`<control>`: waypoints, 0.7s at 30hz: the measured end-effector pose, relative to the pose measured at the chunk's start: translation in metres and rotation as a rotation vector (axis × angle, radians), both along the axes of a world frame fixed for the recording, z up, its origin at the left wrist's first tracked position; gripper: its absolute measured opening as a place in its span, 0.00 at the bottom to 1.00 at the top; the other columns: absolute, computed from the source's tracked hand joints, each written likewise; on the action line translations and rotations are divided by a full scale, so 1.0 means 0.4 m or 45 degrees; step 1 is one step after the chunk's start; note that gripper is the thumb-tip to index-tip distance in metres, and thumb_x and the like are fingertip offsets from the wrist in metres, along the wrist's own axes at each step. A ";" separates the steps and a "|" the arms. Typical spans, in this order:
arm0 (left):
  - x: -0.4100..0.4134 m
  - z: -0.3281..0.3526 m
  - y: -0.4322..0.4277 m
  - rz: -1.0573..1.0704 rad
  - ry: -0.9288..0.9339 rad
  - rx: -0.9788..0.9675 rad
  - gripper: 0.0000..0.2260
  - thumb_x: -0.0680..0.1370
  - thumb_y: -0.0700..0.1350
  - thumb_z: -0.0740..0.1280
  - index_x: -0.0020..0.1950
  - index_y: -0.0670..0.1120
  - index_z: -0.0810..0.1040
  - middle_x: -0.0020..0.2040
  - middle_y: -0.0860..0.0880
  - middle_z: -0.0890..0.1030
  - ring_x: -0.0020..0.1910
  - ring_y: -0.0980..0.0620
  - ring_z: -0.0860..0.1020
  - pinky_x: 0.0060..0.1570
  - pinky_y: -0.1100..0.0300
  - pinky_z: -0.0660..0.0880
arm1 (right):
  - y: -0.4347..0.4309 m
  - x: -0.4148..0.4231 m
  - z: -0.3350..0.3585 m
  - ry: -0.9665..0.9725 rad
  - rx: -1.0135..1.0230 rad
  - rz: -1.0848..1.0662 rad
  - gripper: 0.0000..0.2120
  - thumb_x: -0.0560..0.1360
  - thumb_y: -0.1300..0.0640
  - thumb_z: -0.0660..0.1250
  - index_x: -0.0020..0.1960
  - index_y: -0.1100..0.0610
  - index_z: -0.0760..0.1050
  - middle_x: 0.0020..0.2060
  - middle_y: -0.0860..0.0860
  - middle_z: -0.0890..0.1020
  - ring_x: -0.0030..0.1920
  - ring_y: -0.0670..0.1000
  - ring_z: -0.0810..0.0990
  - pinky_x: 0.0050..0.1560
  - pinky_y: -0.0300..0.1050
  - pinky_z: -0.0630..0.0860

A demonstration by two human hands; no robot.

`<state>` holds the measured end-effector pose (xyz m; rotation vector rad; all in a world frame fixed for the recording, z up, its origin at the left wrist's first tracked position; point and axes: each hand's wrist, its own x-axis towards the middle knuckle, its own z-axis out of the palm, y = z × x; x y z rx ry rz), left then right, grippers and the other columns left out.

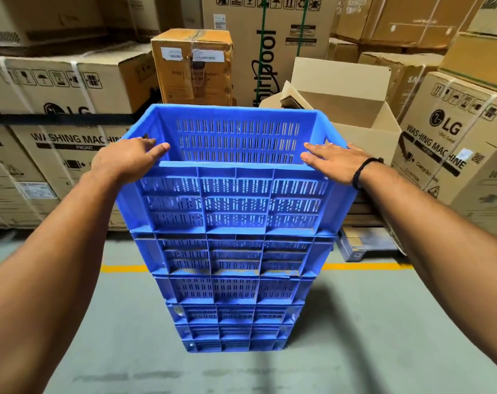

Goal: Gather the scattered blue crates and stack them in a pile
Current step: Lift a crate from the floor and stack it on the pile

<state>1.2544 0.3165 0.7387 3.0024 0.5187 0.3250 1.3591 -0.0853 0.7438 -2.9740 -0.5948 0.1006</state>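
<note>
"LG" and "WASHING MACHINE FRONT" are printed on the left carton (70, 155). "LG" and "WASHING MACHINE" are also seen on the right carton (452, 143). "Whirlpool" is printed sideways on the tall carton (247, 38), with a "3" among its handling symbols.

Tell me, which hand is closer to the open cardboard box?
Right. The right hand rests on the top crate's right rim, just before the open box; the left hand grips the left rim, farther off.

The near wall of the top crate (235, 200) hides its floor. The crate also covers the foot of the Whirlpool carton (270, 52), which the upper edge cuts off. Label print on the brown box (191, 66) is too blurred to read.
</note>
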 end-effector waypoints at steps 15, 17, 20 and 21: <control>-0.202 -0.012 -0.215 -0.285 -0.510 -0.232 0.24 0.80 0.52 0.58 0.74 0.44 0.63 0.74 0.42 0.65 0.74 0.45 0.60 0.73 0.54 0.54 | 0.000 -0.208 0.031 -0.509 0.189 0.037 0.37 0.73 0.30 0.47 0.74 0.52 0.58 0.74 0.52 0.64 0.73 0.53 0.62 0.71 0.58 0.61; -0.249 -0.008 -0.249 -0.320 -0.505 -0.193 0.25 0.80 0.54 0.58 0.74 0.45 0.62 0.74 0.43 0.65 0.75 0.46 0.60 0.74 0.53 0.54 | -0.013 -0.262 0.036 -0.520 0.255 0.054 0.35 0.75 0.32 0.50 0.74 0.52 0.58 0.74 0.53 0.63 0.74 0.53 0.62 0.71 0.57 0.61; -0.353 -0.003 -0.310 -0.327 -0.495 -0.163 0.26 0.80 0.53 0.59 0.74 0.44 0.61 0.74 0.44 0.65 0.75 0.48 0.59 0.75 0.54 0.53 | -0.046 -0.360 0.032 -0.560 0.320 0.098 0.34 0.76 0.34 0.52 0.75 0.53 0.58 0.74 0.53 0.62 0.74 0.53 0.61 0.71 0.54 0.61; -0.386 -0.008 -0.334 -0.318 -0.496 -0.163 0.26 0.80 0.53 0.59 0.74 0.44 0.61 0.74 0.44 0.64 0.75 0.47 0.59 0.74 0.55 0.52 | -0.058 -0.383 0.022 -0.557 0.350 0.095 0.34 0.76 0.34 0.52 0.75 0.53 0.58 0.74 0.53 0.62 0.74 0.52 0.61 0.71 0.54 0.61</control>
